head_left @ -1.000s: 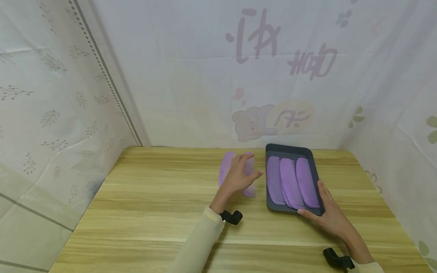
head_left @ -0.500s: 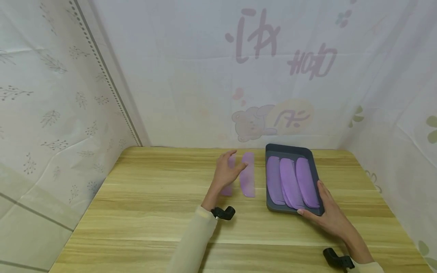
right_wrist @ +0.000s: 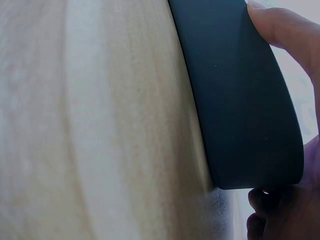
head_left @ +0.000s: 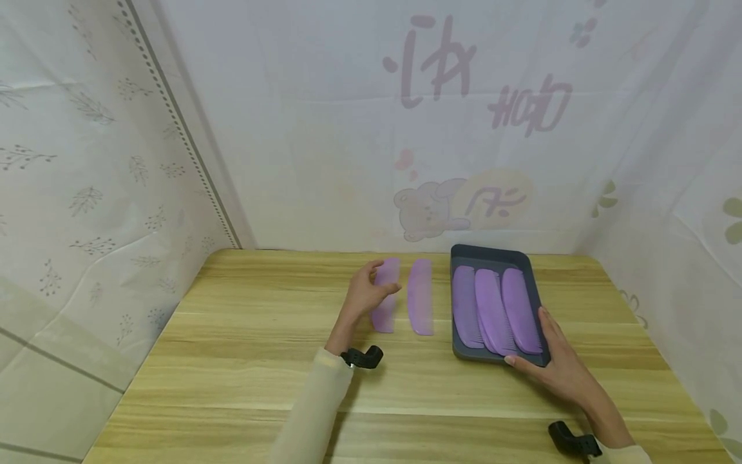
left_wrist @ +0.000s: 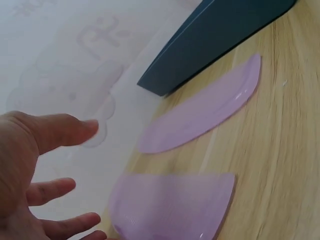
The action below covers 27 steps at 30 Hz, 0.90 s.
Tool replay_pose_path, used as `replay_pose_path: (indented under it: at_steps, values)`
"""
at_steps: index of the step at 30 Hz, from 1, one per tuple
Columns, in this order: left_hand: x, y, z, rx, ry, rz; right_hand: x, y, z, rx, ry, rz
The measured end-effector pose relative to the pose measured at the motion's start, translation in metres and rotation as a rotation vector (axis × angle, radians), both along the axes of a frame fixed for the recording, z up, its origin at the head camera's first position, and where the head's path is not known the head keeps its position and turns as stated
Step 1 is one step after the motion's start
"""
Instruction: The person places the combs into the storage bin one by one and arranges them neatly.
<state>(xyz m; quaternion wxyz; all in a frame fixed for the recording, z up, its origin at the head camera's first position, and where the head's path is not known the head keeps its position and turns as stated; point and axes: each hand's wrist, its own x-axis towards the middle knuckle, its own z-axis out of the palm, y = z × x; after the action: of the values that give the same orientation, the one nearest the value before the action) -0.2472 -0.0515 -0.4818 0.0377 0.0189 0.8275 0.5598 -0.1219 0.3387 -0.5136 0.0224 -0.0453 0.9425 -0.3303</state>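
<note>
Two purple combs lie side by side on the wooden table, the left comb (head_left: 385, 303) and the right comb (head_left: 420, 298). My left hand (head_left: 364, 291) hovers by the left comb, fingers loosely bent and thumb apart, with nothing between them. In the left wrist view, a gap shows between that hand (left_wrist: 30, 175) and the nearer comb (left_wrist: 172, 205). A dark grey tray (head_left: 493, 256) holds several more purple combs (head_left: 493, 309). My right hand (head_left: 565, 367) grips the tray's near right corner, thumb on the near rim, fingers along the right side.
The wooden table (head_left: 243, 335) reaches back to a printed cloth wall (head_left: 313, 161), with more cloth on the left (head_left: 104, 193) and right (head_left: 666, 193). A black wrist camera (head_left: 365, 356) sits on the left wrist and another black camera (head_left: 570, 441) on the right.
My left hand has moved left, from above the two loose combs to the left one, uncovering the right comb. The right hand, the tray and the combs stay where they were.
</note>
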Motion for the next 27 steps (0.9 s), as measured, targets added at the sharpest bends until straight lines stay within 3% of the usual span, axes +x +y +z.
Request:
replay_pose_path:
  at_steps: [7, 15, 27]
  values:
    - [-0.004, -0.009, -0.001, -0.098, -0.064, 0.022, 0.000, 0.000, 0.001, 0.003, 0.001, 0.001]
    - [-0.012, -0.014, -0.004, -0.171, -0.113, 0.002, -0.001, 0.001, 0.001, 0.003, -0.003, 0.002]
    - [-0.010, -0.001, -0.008, -0.415, -0.007, 0.045, 0.000, 0.000, 0.000, 0.004, -0.011, -0.003]
